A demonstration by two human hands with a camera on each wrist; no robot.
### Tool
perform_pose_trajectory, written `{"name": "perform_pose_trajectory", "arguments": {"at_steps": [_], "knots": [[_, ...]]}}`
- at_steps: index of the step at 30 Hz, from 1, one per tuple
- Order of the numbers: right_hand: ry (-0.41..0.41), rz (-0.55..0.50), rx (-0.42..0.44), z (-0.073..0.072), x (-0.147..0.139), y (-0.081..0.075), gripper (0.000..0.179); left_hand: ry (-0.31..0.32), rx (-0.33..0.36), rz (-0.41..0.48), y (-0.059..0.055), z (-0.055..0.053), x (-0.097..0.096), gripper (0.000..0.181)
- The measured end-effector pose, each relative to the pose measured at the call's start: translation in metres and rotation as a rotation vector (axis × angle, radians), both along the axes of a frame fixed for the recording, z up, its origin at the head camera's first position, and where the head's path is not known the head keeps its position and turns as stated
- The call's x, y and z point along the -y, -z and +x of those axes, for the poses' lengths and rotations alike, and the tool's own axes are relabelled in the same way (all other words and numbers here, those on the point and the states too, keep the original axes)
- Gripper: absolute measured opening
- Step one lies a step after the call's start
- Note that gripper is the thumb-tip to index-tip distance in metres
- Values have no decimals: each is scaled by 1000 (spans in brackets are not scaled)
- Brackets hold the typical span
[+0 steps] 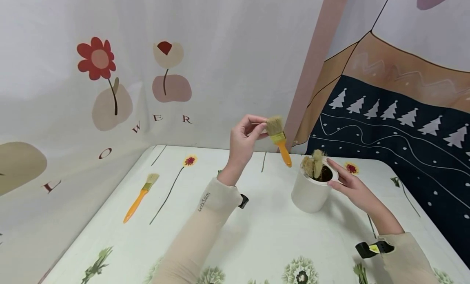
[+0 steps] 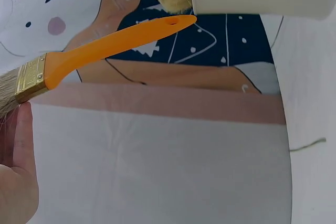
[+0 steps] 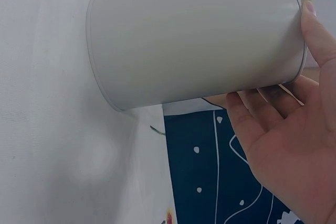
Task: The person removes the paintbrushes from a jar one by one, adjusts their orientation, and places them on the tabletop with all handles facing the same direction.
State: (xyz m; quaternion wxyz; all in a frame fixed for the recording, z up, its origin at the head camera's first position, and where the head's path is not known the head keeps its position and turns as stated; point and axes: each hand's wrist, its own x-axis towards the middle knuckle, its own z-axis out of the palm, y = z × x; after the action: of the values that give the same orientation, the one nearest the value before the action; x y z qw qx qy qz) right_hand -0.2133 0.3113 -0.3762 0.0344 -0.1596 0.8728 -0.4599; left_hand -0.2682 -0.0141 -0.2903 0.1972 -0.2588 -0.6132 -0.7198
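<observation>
Orange-handled brush (image 1: 280,142) could slip from the left hand (image 1: 245,139), which pinches only its bristles (image 1: 274,125); the right hand (image 1: 356,190) grips the pot (image 1: 308,194).

Orange-handled brush (image 1: 279,138) slants handle-down, bristles pinched by left fingers (image 1: 258,131); white pot (image 1: 310,194) nearby holds fuzzy cactus (image 1: 317,165).

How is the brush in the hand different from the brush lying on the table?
The held brush is up in the air, pinched by the left hand; the lying brush rests on the table, untouched. In the head view, the held brush's handle points down and right; the lying brush's handle points down and left. Both have orange handles and pale bristles.
</observation>
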Motion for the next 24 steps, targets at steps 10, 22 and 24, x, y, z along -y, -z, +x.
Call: {"name": "perform_pose_trajectory", "arguments": {"at_steps": [10,22,24], "knots": [[2,14,-3,-2,-1,1,72,-35,45,-13,7,-7,21,15],[-7,-16,2,-2,0,1,72,-112,85,-63,17,-10,53,18],[-5,-9,0,-2,0,1,72,-124,87,-69,18,-10,58,18]]}}
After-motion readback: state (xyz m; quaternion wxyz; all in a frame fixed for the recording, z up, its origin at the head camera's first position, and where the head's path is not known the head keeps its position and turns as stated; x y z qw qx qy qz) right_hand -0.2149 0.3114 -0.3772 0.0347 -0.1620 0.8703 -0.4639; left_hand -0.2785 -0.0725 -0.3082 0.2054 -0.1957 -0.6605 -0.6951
